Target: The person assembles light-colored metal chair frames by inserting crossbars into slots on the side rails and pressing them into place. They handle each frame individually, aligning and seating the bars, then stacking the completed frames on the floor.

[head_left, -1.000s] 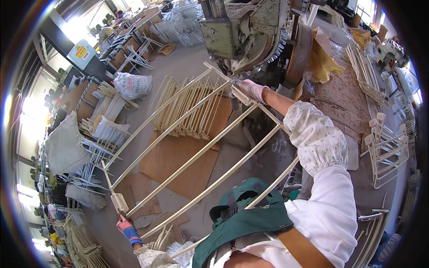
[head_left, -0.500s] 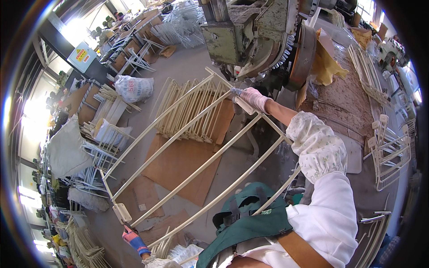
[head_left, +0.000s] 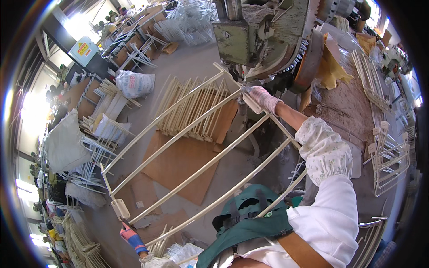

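A cream metal tube frame (head_left: 201, 171) with several parallel bars slants across the middle, held up off the floor between my hands. My left hand (head_left: 130, 234), in a pink and blue glove, is closed on its near left end, beside a flat oblong plate (head_left: 119, 208). At the far right end my right hand (head_left: 263, 98), in a pink striped glove, grips the end rail by a second plate (head_left: 253, 103). That end lies close to the green machine (head_left: 232, 42); whether they touch, I cannot tell. My fingertips are partly hidden.
A row of similar cream frames (head_left: 196, 107) stands on cardboard (head_left: 183, 167) beyond the held frame. The machine's large wheel (head_left: 309, 62) is right of its body. White sacks (head_left: 135, 84) and stacked frames line the left; more frames (head_left: 389, 156) stand at right.
The view has shifted, with the machine now farther right. My right hand and its end of the frame sit slightly right and lower; my left hand has barely moved. Both grips are kept.
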Demonstrator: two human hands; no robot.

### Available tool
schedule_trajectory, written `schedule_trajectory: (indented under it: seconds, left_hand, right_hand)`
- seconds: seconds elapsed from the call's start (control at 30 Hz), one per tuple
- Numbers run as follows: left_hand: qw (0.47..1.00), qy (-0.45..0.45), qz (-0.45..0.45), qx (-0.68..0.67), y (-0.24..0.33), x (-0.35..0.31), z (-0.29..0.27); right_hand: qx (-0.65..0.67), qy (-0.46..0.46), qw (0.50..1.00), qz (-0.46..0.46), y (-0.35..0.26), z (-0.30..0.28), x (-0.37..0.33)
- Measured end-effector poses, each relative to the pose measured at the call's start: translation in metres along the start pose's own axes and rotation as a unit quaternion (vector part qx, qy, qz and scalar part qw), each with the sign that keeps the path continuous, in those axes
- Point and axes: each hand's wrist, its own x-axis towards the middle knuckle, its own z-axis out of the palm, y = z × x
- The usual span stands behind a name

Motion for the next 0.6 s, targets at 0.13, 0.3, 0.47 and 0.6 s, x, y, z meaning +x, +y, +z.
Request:
schedule_trajectory:
  seconds: [0.13,0.3,0.47,0.6]
  left_hand:
    - [0.999,0.038,0.018,0.019,0.015,-0.005,-0.009]
    - [0.997,0.014,-0.040,-0.061,-0.017,0.011,0.012]
    - [0.994,-0.019,-0.078,-0.072,0.018,-0.003,0.002]
    - [0.999,0.020,0.011,-0.036,0.002,-0.011,0.003]
  right_hand:
    - [0.022,-0.013,1.000,0.013,-0.012,0.001,-0.007]
    - [0.071,-0.011,0.996,0.045,-0.014,0.001,-0.008]
    - [0.082,-0.026,0.993,0.079,-0.024,-0.004,-0.017]
    - [0.020,-0.027,0.998,0.046,-0.022,-0.001,-0.012]
